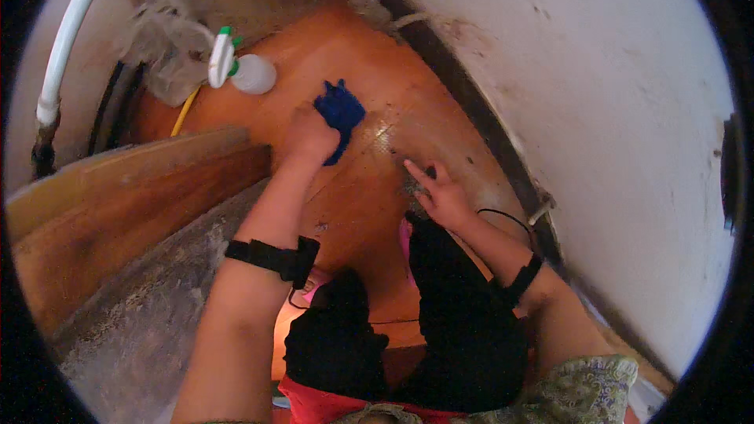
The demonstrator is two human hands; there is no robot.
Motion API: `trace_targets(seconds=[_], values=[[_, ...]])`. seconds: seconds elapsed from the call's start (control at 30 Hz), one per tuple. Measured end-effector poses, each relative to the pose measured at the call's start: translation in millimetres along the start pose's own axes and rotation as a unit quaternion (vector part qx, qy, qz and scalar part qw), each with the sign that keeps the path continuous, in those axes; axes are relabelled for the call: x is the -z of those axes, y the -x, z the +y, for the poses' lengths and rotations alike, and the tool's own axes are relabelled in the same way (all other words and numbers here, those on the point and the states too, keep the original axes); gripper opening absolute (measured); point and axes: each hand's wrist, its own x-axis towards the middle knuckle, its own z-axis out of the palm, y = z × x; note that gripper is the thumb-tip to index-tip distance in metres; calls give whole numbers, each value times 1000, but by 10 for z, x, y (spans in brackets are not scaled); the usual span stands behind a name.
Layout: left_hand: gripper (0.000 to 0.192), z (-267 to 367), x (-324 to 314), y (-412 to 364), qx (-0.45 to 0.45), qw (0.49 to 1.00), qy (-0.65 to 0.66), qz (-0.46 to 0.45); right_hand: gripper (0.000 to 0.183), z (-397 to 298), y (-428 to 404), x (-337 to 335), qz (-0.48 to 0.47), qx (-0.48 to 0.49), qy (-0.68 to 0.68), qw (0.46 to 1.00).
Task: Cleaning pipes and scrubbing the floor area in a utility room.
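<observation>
My left hand (311, 134) is closed on a dark blue cloth (343, 107), which hangs out past the fingers over the orange-brown floor (353, 188). To the right, my right hand (443, 195) has its fingers spread, thumb and index apart, with no object seen in it; a small dark thing shows behind its fingers, too unclear to name. A white spray bottle with a green nozzle (254, 74) is on the floor beyond my left hand. Black straps are around both forearms. Wet-looking glare and dark marks show on the floor between the hands.
At the left lie a wooden board (147, 182), a crumpled clear plastic bag (171, 47) and a yellow hose or cable (185, 112). A white pipe (68, 41) rises at the far left. On the right, a stained white wall (601, 129) meets a dark baseboard (471, 106).
</observation>
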Motion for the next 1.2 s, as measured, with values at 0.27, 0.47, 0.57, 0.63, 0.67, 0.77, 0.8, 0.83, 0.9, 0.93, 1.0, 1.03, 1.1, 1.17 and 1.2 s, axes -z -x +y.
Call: trace_targets(seconds=[0.27,0.47,0.57,0.63,0.67,0.77,0.8,0.83,0.9,0.93,1.0,1.03,1.1,1.17,1.2], values=[[48,-100,-354,-174,-3,999,-44,-16,56,180,916,-117,36,-170,-88,981],[49,18,-548,-173,-34,995,-91,-12,53,370,487,-44,105,-61,-67,990],[46,-352,-551,-591,-76,988,-122,49,50,1,-42,41,81,-73,-79,991],[47,-405,-503,-764,38,996,48,-72,50,-27,-336,-214,120,-47,-61,990],[47,-373,-514,-785,35,996,46,-73,50,-41,-488,-326,153,-20,-40,987],[49,-180,-455,-727,78,991,82,-73,51,-195,-1034,-473,211,-108,-38,971],[51,-39,-442,-676,57,992,77,-87,51,-187,-1189,-489,216,-114,-35,969],[53,0,-457,-667,42,992,69,-99,52,-204,-1342,-533,247,-119,68,959],[53,-172,-524,-843,52,988,95,-107,52,-94,-1529,-580,276,-121,163,939],[54,-241,-551,-887,65,982,125,-123,52,30,-1553,-614,283,-142,168,933],[54,-365,-543,-928,62,984,112,-122,52,294,-1414,-624,289,-195,170,922],[55,-350,-510,-918,51,985,110,-118,54,509,-1145,-688,302,-230,138,915],[55,-271,-425,-813,50,988,90,-116,57,823,-461,-795,337,-299,112,886],[55,-186,-510,-788,37,989,78,-122,54,1072,203,-826,394,-385,98,829],[55,-237,-522,-807,16,989,79,-125,51,1045,312,-791,427,-427,63,795]])
